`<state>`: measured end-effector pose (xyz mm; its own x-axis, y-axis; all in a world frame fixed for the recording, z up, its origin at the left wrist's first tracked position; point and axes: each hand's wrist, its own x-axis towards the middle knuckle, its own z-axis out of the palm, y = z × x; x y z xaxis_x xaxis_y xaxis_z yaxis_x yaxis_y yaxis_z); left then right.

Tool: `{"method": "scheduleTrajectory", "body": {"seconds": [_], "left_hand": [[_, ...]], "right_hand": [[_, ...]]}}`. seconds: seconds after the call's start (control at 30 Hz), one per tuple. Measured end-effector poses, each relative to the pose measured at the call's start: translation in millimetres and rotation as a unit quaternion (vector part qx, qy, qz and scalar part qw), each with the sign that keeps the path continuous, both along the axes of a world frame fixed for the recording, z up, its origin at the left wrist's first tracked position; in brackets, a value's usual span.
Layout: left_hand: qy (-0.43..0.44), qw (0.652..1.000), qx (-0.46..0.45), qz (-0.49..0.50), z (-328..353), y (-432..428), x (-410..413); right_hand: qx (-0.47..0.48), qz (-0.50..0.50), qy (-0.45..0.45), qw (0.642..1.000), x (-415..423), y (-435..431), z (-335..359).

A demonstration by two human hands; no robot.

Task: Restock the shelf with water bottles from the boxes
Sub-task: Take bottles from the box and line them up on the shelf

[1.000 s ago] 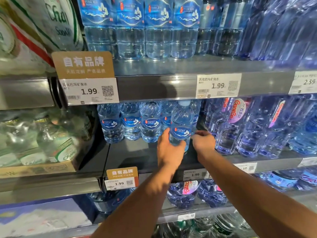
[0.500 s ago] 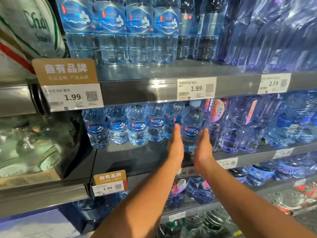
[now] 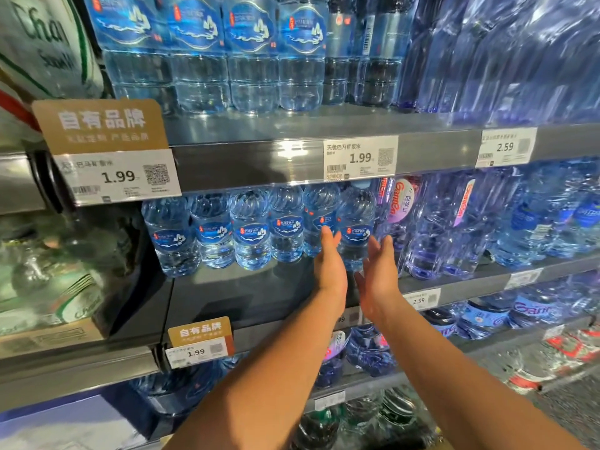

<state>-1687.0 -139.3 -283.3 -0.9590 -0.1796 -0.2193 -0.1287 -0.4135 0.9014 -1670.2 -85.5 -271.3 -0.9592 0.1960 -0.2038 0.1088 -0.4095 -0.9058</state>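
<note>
A clear water bottle with a blue label (image 3: 355, 222) stands upright on the middle shelf (image 3: 246, 293), at the right end of a row of matching bottles (image 3: 250, 232). My left hand (image 3: 329, 264) reaches to its left side with straight fingers, fingertips at the label. My right hand (image 3: 378, 274) is on its right side, palm turned inward and fingers straight, a little apart from the bottle. Neither hand holds anything.
Purple-labelled bottles (image 3: 431, 222) crowd the shelf right of my hands. Larger blue-labelled bottles (image 3: 250, 50) fill the shelf above, over price tags (image 3: 360, 159). A box of green-labelled bottles (image 3: 58, 287) sits at the left. Lower shelves hold more bottles (image 3: 367, 349).
A second ago both hands gripped the bottle at the shelf front. It now stands further back in the row, and both hands have let go and opened beside it.
</note>
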Motion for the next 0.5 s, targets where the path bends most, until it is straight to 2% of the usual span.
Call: {"method": "scheduleTrajectory", "body": {"seconds": [0.2, 0.5], "left_hand": [[0.004, 1.0, 0.003, -0.015, 5, 2, 3], [-0.015, 0.999, -0.008, -0.043, 8, 5, -7]], "right_hand": [[0.01, -0.033, -0.011, 0.999, -5, -5, -16], [-0.031, 0.006, -0.01, 0.999, -22, 5, -18]]}}
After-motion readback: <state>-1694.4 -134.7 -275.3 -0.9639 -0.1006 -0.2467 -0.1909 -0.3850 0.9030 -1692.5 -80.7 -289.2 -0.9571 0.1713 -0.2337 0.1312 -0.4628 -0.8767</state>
